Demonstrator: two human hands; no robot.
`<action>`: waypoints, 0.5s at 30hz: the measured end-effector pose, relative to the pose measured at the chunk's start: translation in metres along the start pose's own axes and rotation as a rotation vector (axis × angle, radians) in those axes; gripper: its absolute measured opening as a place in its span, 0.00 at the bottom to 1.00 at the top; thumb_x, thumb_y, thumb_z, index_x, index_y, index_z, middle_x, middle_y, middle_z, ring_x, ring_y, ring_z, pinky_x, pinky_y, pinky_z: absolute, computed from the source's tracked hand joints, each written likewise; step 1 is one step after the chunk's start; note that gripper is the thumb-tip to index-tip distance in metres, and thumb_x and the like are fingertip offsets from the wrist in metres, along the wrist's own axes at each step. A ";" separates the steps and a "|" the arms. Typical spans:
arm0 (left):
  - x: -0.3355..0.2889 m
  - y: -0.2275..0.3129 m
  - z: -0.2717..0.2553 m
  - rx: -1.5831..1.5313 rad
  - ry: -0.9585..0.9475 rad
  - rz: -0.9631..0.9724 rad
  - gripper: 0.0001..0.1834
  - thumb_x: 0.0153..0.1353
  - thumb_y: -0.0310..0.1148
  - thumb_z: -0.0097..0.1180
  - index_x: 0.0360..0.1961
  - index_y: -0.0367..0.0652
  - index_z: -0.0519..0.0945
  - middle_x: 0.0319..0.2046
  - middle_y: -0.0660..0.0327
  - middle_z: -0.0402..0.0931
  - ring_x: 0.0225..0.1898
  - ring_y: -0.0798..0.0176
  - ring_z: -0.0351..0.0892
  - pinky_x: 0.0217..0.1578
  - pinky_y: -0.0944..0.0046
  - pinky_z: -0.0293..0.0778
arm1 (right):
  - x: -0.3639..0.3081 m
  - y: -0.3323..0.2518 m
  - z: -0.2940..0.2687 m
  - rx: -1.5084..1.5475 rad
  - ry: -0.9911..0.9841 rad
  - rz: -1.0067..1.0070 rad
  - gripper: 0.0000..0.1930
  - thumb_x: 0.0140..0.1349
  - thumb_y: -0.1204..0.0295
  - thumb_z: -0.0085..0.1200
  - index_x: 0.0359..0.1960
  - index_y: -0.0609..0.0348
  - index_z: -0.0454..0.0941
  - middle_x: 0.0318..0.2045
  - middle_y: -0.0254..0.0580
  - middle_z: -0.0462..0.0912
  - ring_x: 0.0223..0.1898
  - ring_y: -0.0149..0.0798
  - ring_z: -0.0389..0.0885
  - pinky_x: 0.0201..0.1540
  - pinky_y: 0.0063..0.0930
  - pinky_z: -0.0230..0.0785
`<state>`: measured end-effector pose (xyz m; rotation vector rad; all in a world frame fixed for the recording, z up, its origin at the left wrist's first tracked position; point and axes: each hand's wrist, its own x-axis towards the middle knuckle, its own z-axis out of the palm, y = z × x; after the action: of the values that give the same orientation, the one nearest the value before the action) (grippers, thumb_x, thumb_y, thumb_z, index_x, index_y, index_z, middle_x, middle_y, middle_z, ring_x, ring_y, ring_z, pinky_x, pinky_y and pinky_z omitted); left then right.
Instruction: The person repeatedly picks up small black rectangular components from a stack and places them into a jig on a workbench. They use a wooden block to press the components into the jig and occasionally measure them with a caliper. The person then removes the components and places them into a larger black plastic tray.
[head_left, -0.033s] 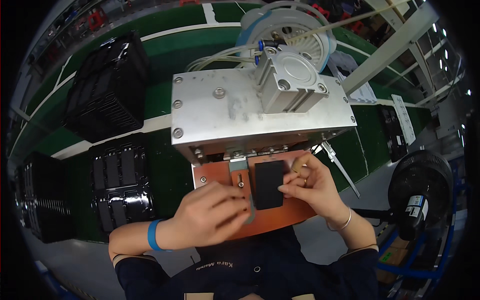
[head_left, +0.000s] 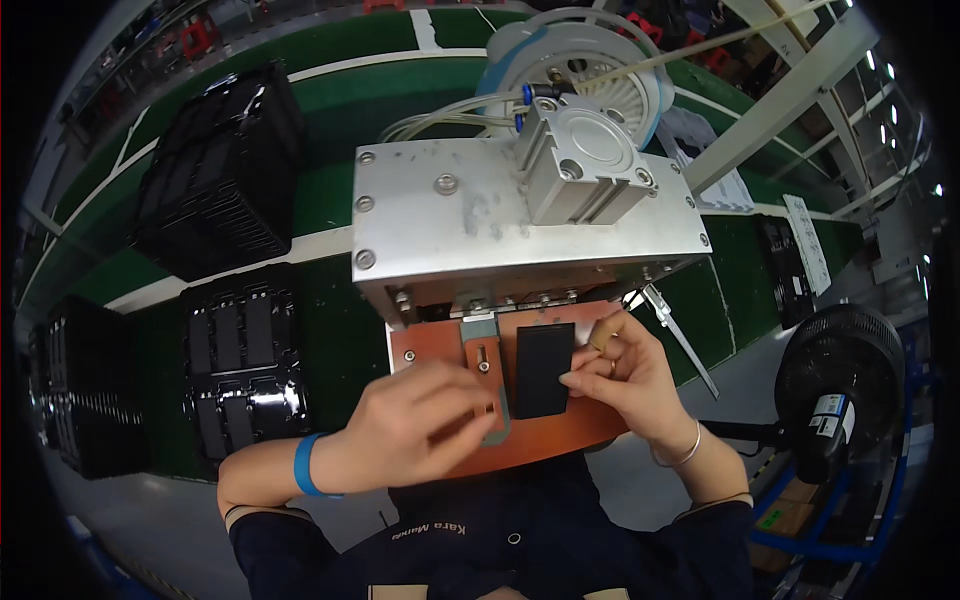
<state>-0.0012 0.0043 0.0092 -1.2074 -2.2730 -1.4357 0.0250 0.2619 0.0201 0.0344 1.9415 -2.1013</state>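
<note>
A flat black rectangular piece [head_left: 544,370] lies on the orange plate [head_left: 540,445] in front of the metal press. My right hand [head_left: 632,375] is closed at the piece's right edge, its thumb tip against the side. A tan cover wraps one of its fingers. My left hand [head_left: 415,420] hovers over the plate's left part with bent fingers, smeared by motion. Its fingertips are close to the slotted orange block [head_left: 483,375] on a grey strip. Whether anything is between them does not show.
A silver press housing [head_left: 480,215] with a pneumatic cylinder [head_left: 585,150] stands just beyond the plate. Black trays [head_left: 240,350] are at left, with a tall tray stack [head_left: 225,170] behind. Calipers [head_left: 680,335] lie right of the press; a black fan [head_left: 840,375] stands at far right.
The press and plate sit slightly farther right in the picture. My left hand's fingers have shifted a little and blurred more. My right hand stays at the black piece's edge.
</note>
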 end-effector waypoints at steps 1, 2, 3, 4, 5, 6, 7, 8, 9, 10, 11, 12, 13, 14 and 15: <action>0.002 0.005 -0.004 -0.101 -0.036 -0.151 0.07 0.53 0.28 0.66 0.32 0.38 0.82 0.27 0.61 0.79 0.23 0.68 0.79 0.21 0.71 0.71 | -0.007 0.003 0.002 0.006 0.005 -0.090 0.16 0.56 0.87 0.59 0.40 0.60 0.66 0.39 0.39 0.76 0.38 0.26 0.81 0.41 0.18 0.76; 0.004 0.011 -0.008 -0.204 -0.070 -0.302 0.07 0.54 0.29 0.66 0.33 0.37 0.82 0.25 0.61 0.79 0.20 0.72 0.77 0.19 0.72 0.69 | -0.011 0.002 0.006 0.017 0.001 -0.112 0.16 0.56 0.87 0.59 0.40 0.60 0.66 0.39 0.39 0.75 0.38 0.27 0.81 0.41 0.19 0.76; 0.004 0.013 -0.007 -0.308 -0.069 -0.360 0.07 0.56 0.29 0.65 0.33 0.36 0.82 0.23 0.61 0.78 0.19 0.74 0.76 0.18 0.73 0.68 | -0.014 -0.001 0.013 0.029 -0.004 -0.134 0.16 0.56 0.88 0.59 0.40 0.60 0.66 0.40 0.40 0.75 0.39 0.27 0.81 0.41 0.19 0.76; 0.004 0.015 -0.004 -0.404 -0.067 -0.424 0.08 0.57 0.29 0.64 0.33 0.35 0.82 0.21 0.62 0.78 0.17 0.76 0.74 0.17 0.74 0.66 | -0.016 -0.001 0.021 0.049 -0.017 -0.156 0.17 0.56 0.88 0.59 0.40 0.60 0.66 0.40 0.40 0.75 0.39 0.27 0.81 0.42 0.19 0.76; 0.001 0.018 -0.002 -0.501 -0.063 -0.487 0.08 0.59 0.30 0.64 0.33 0.34 0.82 0.19 0.63 0.78 0.16 0.78 0.73 0.17 0.75 0.65 | -0.016 0.004 0.025 0.062 -0.065 -0.197 0.17 0.57 0.88 0.58 0.42 0.60 0.66 0.41 0.39 0.75 0.40 0.26 0.80 0.42 0.18 0.75; -0.003 0.020 -0.002 -0.536 -0.077 -0.535 0.08 0.60 0.30 0.63 0.33 0.34 0.82 0.18 0.63 0.77 0.16 0.78 0.73 0.17 0.76 0.65 | -0.015 0.002 0.031 0.076 -0.087 -0.168 0.18 0.57 0.87 0.58 0.45 0.60 0.66 0.41 0.39 0.75 0.40 0.26 0.80 0.42 0.17 0.74; -0.006 0.020 -0.002 -0.575 -0.098 -0.583 0.08 0.60 0.30 0.62 0.33 0.33 0.81 0.17 0.64 0.77 0.17 0.79 0.73 0.17 0.76 0.65 | -0.013 -0.003 0.036 0.091 -0.101 -0.138 0.19 0.57 0.87 0.58 0.48 0.60 0.66 0.41 0.38 0.75 0.41 0.26 0.79 0.42 0.17 0.74; -0.010 0.023 -0.003 -0.613 -0.116 -0.635 0.09 0.61 0.30 0.62 0.32 0.33 0.81 0.16 0.65 0.77 0.17 0.80 0.72 0.17 0.76 0.64 | -0.011 -0.009 0.043 0.108 -0.120 -0.104 0.21 0.58 0.86 0.58 0.50 0.61 0.65 0.41 0.38 0.75 0.41 0.25 0.79 0.42 0.17 0.73; -0.012 0.028 -0.006 -0.591 -0.115 -0.618 0.09 0.63 0.30 0.60 0.32 0.33 0.81 0.15 0.66 0.76 0.16 0.79 0.72 0.17 0.76 0.64 | -0.007 -0.020 0.053 0.054 -0.116 -0.092 0.19 0.61 0.80 0.59 0.53 0.63 0.70 0.41 0.35 0.76 0.42 0.24 0.77 0.41 0.16 0.71; -0.016 0.034 -0.011 -0.572 -0.111 -0.619 0.09 0.63 0.30 0.60 0.32 0.33 0.81 0.16 0.66 0.76 0.16 0.79 0.72 0.17 0.76 0.64 | 0.001 -0.024 0.057 0.009 -0.173 -0.096 0.17 0.61 0.78 0.59 0.51 0.63 0.72 0.40 0.34 0.76 0.42 0.23 0.76 0.41 0.17 0.71; -0.019 0.039 -0.015 -0.555 -0.114 -0.619 0.09 0.63 0.30 0.60 0.32 0.33 0.81 0.16 0.66 0.76 0.17 0.79 0.72 0.17 0.76 0.64 | 0.008 -0.026 0.059 -0.035 -0.224 -0.100 0.15 0.62 0.76 0.59 0.49 0.64 0.74 0.39 0.33 0.76 0.42 0.23 0.75 0.40 0.17 0.70; -0.024 0.043 -0.017 -0.539 -0.116 -0.619 0.09 0.63 0.30 0.60 0.32 0.33 0.81 0.16 0.67 0.76 0.17 0.79 0.72 0.17 0.76 0.64 | 0.013 -0.025 0.062 -0.080 -0.275 -0.105 0.14 0.62 0.74 0.60 0.48 0.65 0.77 0.38 0.33 0.77 0.42 0.22 0.75 0.40 0.17 0.69; -0.030 0.045 -0.019 -0.544 -0.106 -0.637 0.09 0.63 0.30 0.60 0.32 0.34 0.81 0.16 0.67 0.76 0.16 0.79 0.72 0.17 0.76 0.64 | 0.017 -0.020 0.068 -0.028 -0.291 -0.117 0.10 0.62 0.70 0.60 0.38 0.66 0.82 0.36 0.32 0.77 0.37 0.21 0.75 0.37 0.17 0.68; -0.036 0.045 -0.019 -0.550 -0.095 -0.654 0.09 0.63 0.31 0.60 0.32 0.34 0.81 0.16 0.67 0.76 0.16 0.79 0.72 0.17 0.76 0.64 | 0.020 -0.021 0.070 -0.060 -0.322 -0.100 0.09 0.62 0.70 0.60 0.37 0.66 0.82 0.35 0.32 0.77 0.35 0.21 0.75 0.36 0.17 0.68; -0.042 0.047 -0.021 -0.555 -0.083 -0.672 0.09 0.63 0.31 0.60 0.32 0.34 0.81 0.16 0.67 0.76 0.16 0.79 0.72 0.17 0.76 0.64 | 0.022 -0.023 0.070 -0.091 -0.355 -0.084 0.09 0.62 0.71 0.60 0.36 0.66 0.83 0.34 0.32 0.77 0.33 0.21 0.75 0.35 0.17 0.68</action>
<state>0.0546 -0.0256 0.0282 -0.6022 -2.5576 -2.4092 0.0104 0.1900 0.0444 -0.4155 1.8443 -1.9074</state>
